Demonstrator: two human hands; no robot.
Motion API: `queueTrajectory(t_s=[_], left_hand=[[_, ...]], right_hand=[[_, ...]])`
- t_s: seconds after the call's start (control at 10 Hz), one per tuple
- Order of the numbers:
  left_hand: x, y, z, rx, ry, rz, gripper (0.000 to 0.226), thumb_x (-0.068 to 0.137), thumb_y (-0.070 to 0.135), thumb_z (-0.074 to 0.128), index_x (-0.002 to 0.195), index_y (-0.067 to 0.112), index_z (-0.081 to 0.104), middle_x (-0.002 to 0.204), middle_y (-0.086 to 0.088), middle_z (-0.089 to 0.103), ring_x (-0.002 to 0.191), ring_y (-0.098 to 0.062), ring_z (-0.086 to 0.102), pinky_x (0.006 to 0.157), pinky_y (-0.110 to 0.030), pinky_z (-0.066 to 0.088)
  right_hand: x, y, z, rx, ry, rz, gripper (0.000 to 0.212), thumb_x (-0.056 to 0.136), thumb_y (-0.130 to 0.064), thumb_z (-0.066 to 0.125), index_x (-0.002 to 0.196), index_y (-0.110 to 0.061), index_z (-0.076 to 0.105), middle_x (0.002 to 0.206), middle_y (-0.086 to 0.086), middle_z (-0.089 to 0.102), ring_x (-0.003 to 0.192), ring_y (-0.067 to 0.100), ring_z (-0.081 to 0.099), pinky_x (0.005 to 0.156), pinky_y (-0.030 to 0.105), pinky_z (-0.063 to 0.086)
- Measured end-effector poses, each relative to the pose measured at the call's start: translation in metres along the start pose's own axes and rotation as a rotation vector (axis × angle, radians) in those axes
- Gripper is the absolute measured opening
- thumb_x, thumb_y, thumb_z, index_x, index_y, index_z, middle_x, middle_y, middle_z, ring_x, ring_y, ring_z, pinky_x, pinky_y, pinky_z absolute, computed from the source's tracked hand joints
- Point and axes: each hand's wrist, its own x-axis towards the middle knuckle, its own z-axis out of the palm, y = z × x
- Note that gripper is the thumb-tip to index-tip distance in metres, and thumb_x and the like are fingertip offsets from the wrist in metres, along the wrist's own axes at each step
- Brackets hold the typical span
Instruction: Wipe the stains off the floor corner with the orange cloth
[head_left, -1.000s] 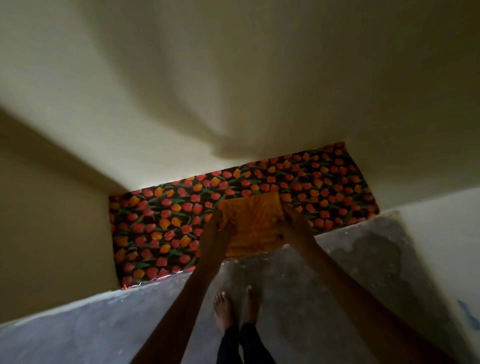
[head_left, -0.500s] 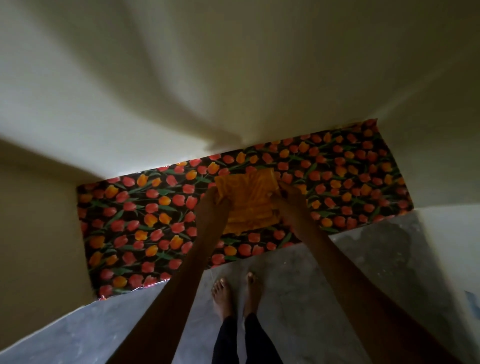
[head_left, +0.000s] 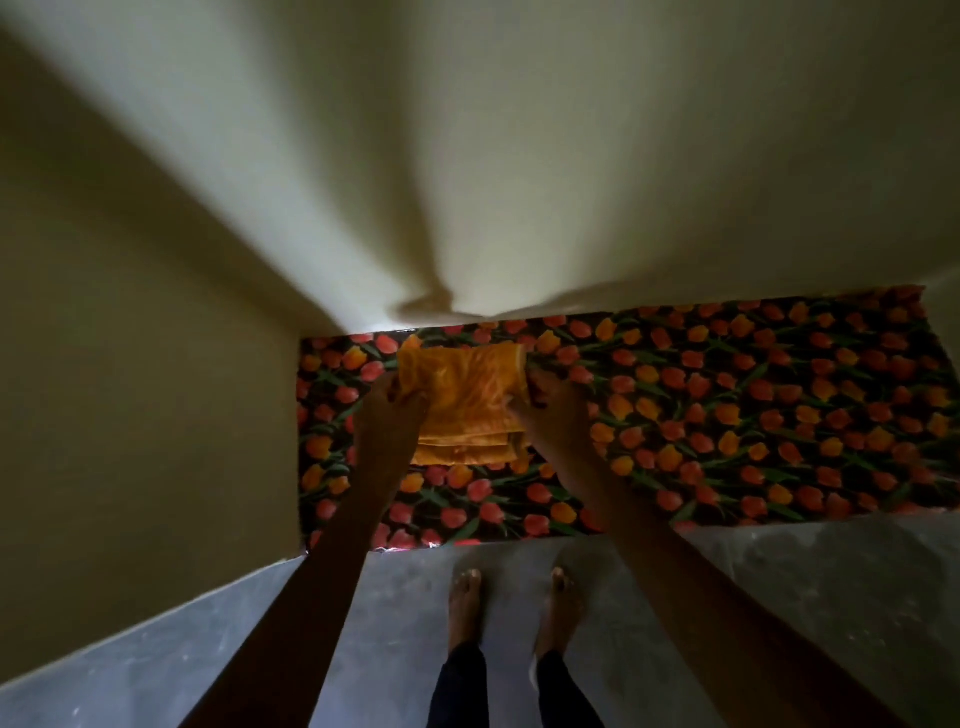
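A folded orange cloth (head_left: 462, 405) lies over a surface covered with a tulip-patterned sheet (head_left: 727, 415), close to the pale wall at the back. My left hand (head_left: 387, 415) grips its left side and my right hand (head_left: 550, 410) grips its right side. Several layered edges of the cloth show at its near end. Whether the cloth rests on the sheet or is held just above it, I cannot tell. No stains stand out in this dim light.
A cream wall (head_left: 467, 156) rises behind and a darker wall (head_left: 130, 389) closes the left side. Grey concrete floor (head_left: 779, 597) runs below the patterned sheet. My bare feet (head_left: 514, 608) stand on it near the sheet's front edge.
The view has swung so the patterned sheet now sits lower and to the right. Both hands carried the cloth farther back toward the wall and the left corner.
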Motion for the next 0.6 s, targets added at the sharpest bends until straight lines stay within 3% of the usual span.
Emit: queueTrajectory(t_s=[0.1, 0.2, 0.3, 0.4, 0.5, 0.6], left_hand=[[0.016, -0.013, -0.021, 0.015, 0.014, -0.012, 0.046, 0.074, 0.03, 0.062, 0.118, 0.018, 0.065, 0.099, -0.006, 0.069, 0.091, -0.026, 0.064, 0.079, -0.037, 0.05], [0.026, -0.03, -0.033, 0.104, 0.014, -0.022, 0.038, 0.084, 0.033, 0.065, 0.114, 0.01, 0.065, 0.099, -0.014, 0.067, 0.093, -0.033, 0.063, 0.074, -0.035, 0.045], [0.02, -0.041, -0.035, 0.252, -0.019, 0.037, 0.04, 0.09, 0.024, 0.063, 0.117, -0.005, 0.057, 0.111, -0.026, 0.06, 0.107, -0.042, 0.056, 0.079, -0.037, 0.038], [-0.002, -0.039, -0.045, 0.323, -0.089, 0.012, 0.064, 0.092, 0.017, 0.06, 0.144, -0.007, 0.031, 0.148, -0.032, 0.031, 0.139, -0.044, 0.028, 0.111, -0.046, 0.025], [-0.042, -0.019, -0.061, 0.259, -0.139, 0.053, 0.068, 0.09, 0.018, 0.061, 0.146, -0.003, 0.03, 0.152, -0.024, 0.032, 0.141, -0.039, 0.03, 0.114, -0.037, 0.022], [-0.096, 0.004, -0.084, 0.125, -0.285, 0.039, 0.025, 0.088, 0.008, 0.062, 0.11, 0.018, 0.058, 0.094, -0.003, 0.065, 0.081, -0.018, 0.059, 0.07, -0.014, 0.046]], right_hand=[[0.001, -0.01, 0.025, -0.005, -0.005, 0.047, 0.031, 0.091, -0.01, 0.071, 0.12, 0.0, 0.066, 0.1, -0.001, 0.058, 0.095, 0.012, 0.054, 0.079, 0.021, 0.044], [0.004, -0.016, 0.041, -0.053, -0.001, 0.051, 0.033, 0.089, -0.012, 0.071, 0.12, 0.001, 0.067, 0.108, 0.009, 0.068, 0.102, 0.023, 0.063, 0.093, 0.042, 0.052], [0.002, -0.01, 0.047, -0.107, 0.015, 0.084, 0.045, 0.088, -0.029, 0.066, 0.128, -0.009, 0.062, 0.118, 0.012, 0.068, 0.107, 0.03, 0.064, 0.093, 0.053, 0.052], [-0.021, -0.017, 0.041, -0.035, 0.062, 0.111, 0.046, 0.087, -0.032, 0.062, 0.13, -0.016, 0.06, 0.116, 0.001, 0.066, 0.101, 0.024, 0.065, 0.09, 0.05, 0.055], [-0.06, -0.028, 0.022, -0.12, 0.129, 0.129, 0.027, 0.092, -0.028, 0.059, 0.112, -0.012, 0.069, 0.105, 0.005, 0.069, 0.096, 0.022, 0.064, 0.082, 0.036, 0.048], [-0.108, -0.031, 0.008, 0.0, 0.152, 0.188, 0.022, 0.087, -0.022, 0.056, 0.085, -0.004, 0.069, 0.074, 0.012, 0.064, 0.067, 0.021, 0.058, 0.067, 0.037, 0.042]])
